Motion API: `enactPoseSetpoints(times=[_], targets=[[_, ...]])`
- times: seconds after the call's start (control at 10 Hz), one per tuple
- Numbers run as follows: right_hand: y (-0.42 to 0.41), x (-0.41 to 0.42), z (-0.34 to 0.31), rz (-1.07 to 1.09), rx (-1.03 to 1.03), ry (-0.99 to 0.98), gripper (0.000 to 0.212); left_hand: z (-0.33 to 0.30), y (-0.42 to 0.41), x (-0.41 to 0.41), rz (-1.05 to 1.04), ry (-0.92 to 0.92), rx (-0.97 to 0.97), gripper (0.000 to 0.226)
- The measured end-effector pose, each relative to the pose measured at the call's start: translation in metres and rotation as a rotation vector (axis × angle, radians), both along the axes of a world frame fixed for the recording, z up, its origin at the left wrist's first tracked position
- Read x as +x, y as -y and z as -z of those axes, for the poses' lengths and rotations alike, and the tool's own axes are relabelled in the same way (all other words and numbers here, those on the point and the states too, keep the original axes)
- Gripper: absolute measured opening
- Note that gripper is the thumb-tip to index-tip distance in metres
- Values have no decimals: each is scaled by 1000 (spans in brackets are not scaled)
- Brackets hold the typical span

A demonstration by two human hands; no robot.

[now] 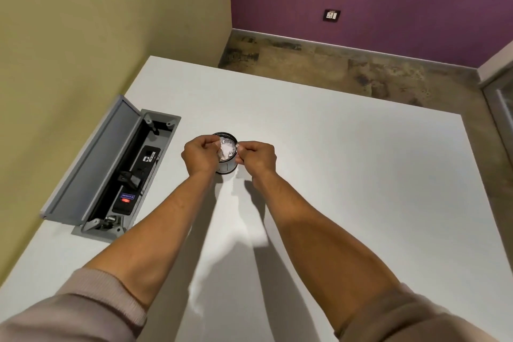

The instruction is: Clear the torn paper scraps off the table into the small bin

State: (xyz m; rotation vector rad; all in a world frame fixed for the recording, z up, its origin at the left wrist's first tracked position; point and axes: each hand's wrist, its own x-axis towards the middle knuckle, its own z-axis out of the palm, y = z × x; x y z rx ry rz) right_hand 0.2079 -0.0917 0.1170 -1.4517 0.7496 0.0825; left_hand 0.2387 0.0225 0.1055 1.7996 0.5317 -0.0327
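A small round dark bin [227, 168] stands on the white table [347, 175], near its middle. White torn paper scraps [227, 149] fill its top. My left hand [200, 153] is at the bin's left rim, fingers curled, pinching a scrap at the opening. My right hand [256, 157] is at the right rim, fingers curled, with a bit of white paper between thumb and fingertips. Both hands hide the bin's sides.
An open grey cable box [111, 172] with its lid raised is set into the table at the left, against the yellow wall. The table's far edge meets the floor by a purple wall.
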Motion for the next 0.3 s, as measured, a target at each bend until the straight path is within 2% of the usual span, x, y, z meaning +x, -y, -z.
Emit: enactPoseSetpoints(times=[0.1,0.2,0.3], targets=[[-7,19,3,-125,-143,-5,29,5,-3,14,57,-14,28,27],[-8,22,-4,-362,-349,5,39,3,-7,13,131,-22,73,30],[-6,19,-6,-394,-433,24,42,3,-12,13,161,28,101,35]])
